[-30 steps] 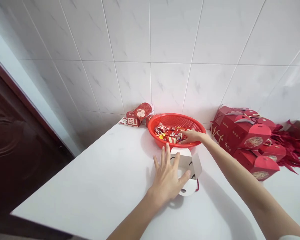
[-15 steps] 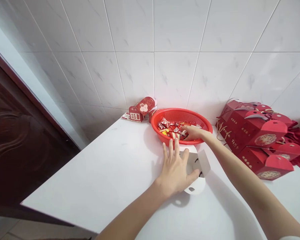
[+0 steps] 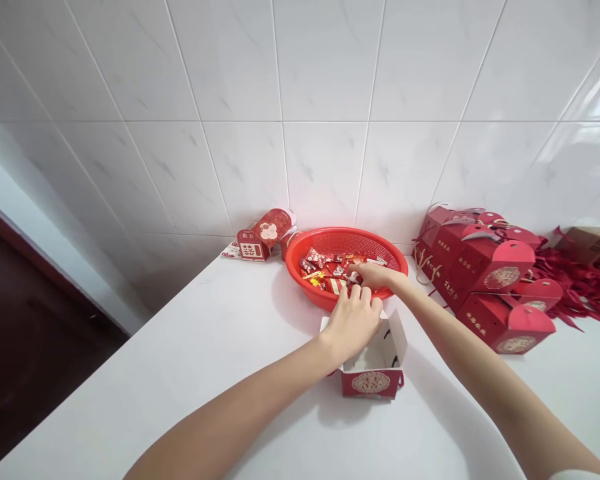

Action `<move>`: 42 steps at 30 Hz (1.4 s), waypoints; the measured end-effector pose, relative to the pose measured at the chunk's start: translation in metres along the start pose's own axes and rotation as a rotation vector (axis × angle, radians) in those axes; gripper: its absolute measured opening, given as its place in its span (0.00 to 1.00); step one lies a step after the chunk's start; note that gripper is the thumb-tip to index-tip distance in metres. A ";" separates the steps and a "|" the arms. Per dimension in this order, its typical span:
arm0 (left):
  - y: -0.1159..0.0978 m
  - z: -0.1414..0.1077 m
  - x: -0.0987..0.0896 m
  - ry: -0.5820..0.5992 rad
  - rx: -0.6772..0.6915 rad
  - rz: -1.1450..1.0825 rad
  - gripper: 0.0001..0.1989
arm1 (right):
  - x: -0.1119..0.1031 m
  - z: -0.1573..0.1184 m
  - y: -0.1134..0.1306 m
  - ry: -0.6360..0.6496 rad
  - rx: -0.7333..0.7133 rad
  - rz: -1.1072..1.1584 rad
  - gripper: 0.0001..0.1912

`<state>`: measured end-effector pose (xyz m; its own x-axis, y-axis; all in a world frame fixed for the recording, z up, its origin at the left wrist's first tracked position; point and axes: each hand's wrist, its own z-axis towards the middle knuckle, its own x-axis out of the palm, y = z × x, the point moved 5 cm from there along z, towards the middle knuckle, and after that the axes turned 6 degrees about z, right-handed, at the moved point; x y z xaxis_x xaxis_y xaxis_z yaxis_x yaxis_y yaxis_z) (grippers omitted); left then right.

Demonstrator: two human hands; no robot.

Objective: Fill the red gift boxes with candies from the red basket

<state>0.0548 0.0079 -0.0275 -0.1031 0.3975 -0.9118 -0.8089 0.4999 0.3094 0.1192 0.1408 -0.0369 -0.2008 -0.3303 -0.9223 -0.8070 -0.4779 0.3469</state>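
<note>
A red plastic basket [image 3: 300, 283] holds several wrapped candies [image 3: 325, 267], mostly red with some yellow. My right hand [image 3: 373, 275] reaches into its right side, fingers bent and closed on a candy there. In front of the basket stands an open red gift box [image 3: 370, 385] with a white inside and a round pale emblem on its near face. My left hand [image 3: 353, 323] lies over the box's far left side, close to the basket's near rim. Its fingers are curled down, and their tips and anything in them are hidden.
Several red gift boxes [image 3: 487, 267] are stacked on the right, with dark red ribbons [image 3: 580, 287] and a brown carton [image 3: 595, 243] beyond. A smaller red box [image 3: 263, 237] sits left of the basket. Behind the white table [image 3: 220, 360] rises a tiled wall [image 3: 325, 173].
My left hand's spread fingers have curled, and it has moved toward the basket. The box's near flap no longer sticks out, and its red front shows. My right hand stays in the basket.
</note>
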 end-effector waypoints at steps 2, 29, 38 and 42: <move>-0.001 -0.001 0.002 -0.004 -0.008 -0.027 0.11 | 0.000 0.001 -0.001 -0.007 -0.004 0.020 0.22; 0.013 -0.006 0.000 -0.004 -0.098 -0.259 0.12 | -0.030 -0.029 -0.007 -0.587 -0.240 1.328 0.23; 0.064 0.017 -0.014 -0.290 -0.291 -0.527 0.10 | -0.024 -0.033 -0.010 -0.656 -0.245 1.446 0.22; 0.080 0.032 -0.009 -0.283 -0.336 -0.545 0.09 | -0.022 -0.033 -0.013 -0.690 -0.225 1.493 0.23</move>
<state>0.0091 0.0687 0.0139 0.4861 0.3655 -0.7938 -0.8423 0.4382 -0.3140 0.1527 0.1278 -0.0152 -0.9148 -0.2050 0.3479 0.3887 -0.2129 0.8964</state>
